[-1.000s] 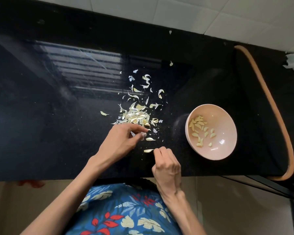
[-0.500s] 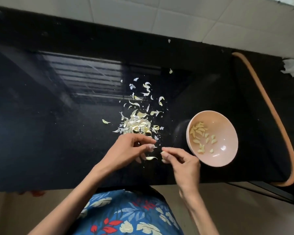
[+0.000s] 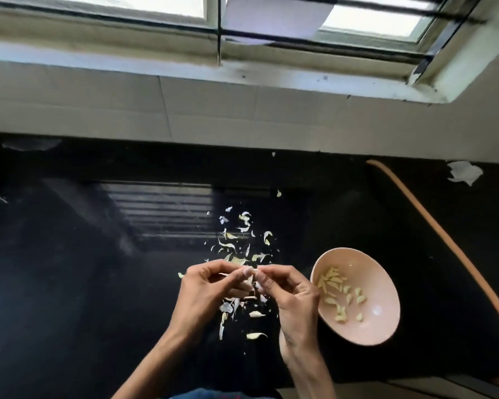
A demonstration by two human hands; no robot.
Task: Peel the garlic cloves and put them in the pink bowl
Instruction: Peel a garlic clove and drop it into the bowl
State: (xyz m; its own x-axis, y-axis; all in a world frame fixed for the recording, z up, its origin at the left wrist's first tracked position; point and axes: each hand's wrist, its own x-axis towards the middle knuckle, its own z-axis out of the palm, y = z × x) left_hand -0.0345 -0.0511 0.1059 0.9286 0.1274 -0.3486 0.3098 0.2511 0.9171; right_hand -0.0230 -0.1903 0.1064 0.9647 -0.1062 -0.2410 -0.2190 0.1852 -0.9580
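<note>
Left hand (image 3: 208, 292) and right hand (image 3: 293, 300) held over black counter (image 3: 69, 283), fingertips met. Small garlic clove (image 3: 250, 280) pinched between curled fingers of both hands, mostly hidden. Pink bowl (image 3: 386, 321) set just right of right hand, peeled cloves (image 3: 333, 283) lying inside. Peel scraps (image 3: 236, 243) scattered beyond and beneath hands. Orange hose (image 3: 444, 240) seen further right.

glossy black tabletop (image 3: 69, 283) stretches left of the left hand (image 3: 205, 292). an orange hose (image 3: 450, 243) curves well right of the right hand (image 3: 291, 298), a white scrap (image 3: 464, 172) beyond it. tiled wall (image 3: 213, 110) and window (image 3: 372, 23) far ahead.
</note>
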